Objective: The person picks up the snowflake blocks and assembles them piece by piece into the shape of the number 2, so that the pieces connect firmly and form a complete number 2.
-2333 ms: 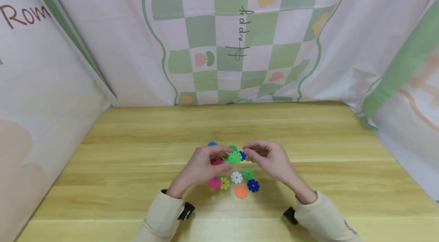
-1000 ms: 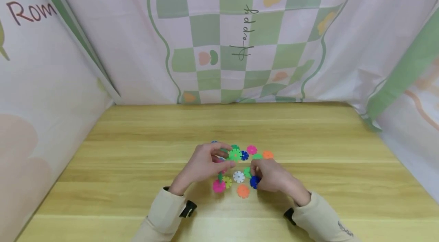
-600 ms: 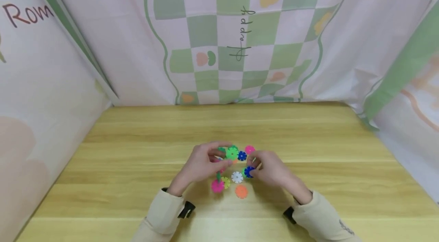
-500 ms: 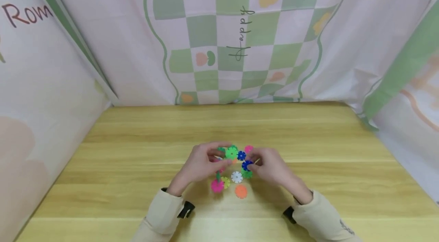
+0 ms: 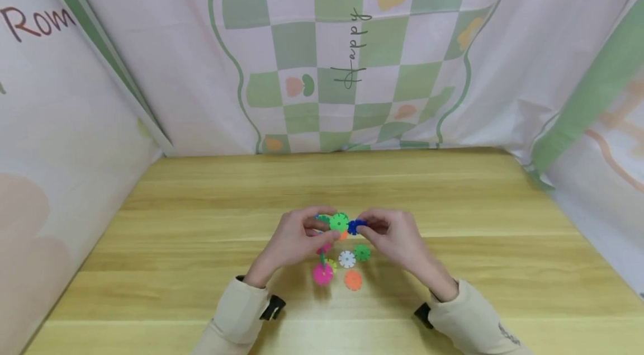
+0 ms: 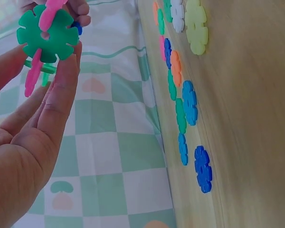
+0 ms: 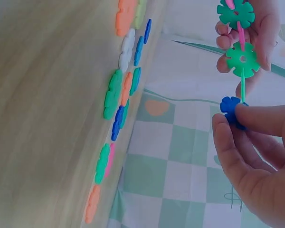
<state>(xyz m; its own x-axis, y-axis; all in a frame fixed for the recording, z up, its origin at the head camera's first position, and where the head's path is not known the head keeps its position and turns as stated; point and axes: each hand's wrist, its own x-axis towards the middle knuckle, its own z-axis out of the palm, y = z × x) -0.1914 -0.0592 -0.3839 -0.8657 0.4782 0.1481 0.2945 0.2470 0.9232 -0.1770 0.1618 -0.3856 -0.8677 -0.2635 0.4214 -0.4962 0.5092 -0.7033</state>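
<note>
My left hand (image 5: 302, 238) pinches a chain of slotted plastic snowflake discs between thumb and fingers, raised off the table. A pink disc (image 5: 323, 274) hangs at the chain's near end; in the left wrist view a green disc (image 6: 26, 34) sits between pink ones. A light green disc (image 5: 339, 223) is at the far end, beside the left fingertips. Between thumb and index finger, my right hand (image 5: 397, 235) pinches a dark blue disc (image 7: 229, 107). That disc meets the edge of a green disc on the chain; how deep the slots engage is hidden by the fingertips.
Loose discs lie on the wooden table (image 5: 201, 265): white (image 5: 347, 259), green (image 5: 362, 252), orange (image 5: 353, 280), and several more beyond, including a blue disc (image 6: 203, 168). A patterned curtain (image 5: 337, 53) borders the table's far edge.
My right hand went from the chain down to the table, took up a dark blue disc and brought it up to the chain's end. The left hand kept holding the chain almost in place.
</note>
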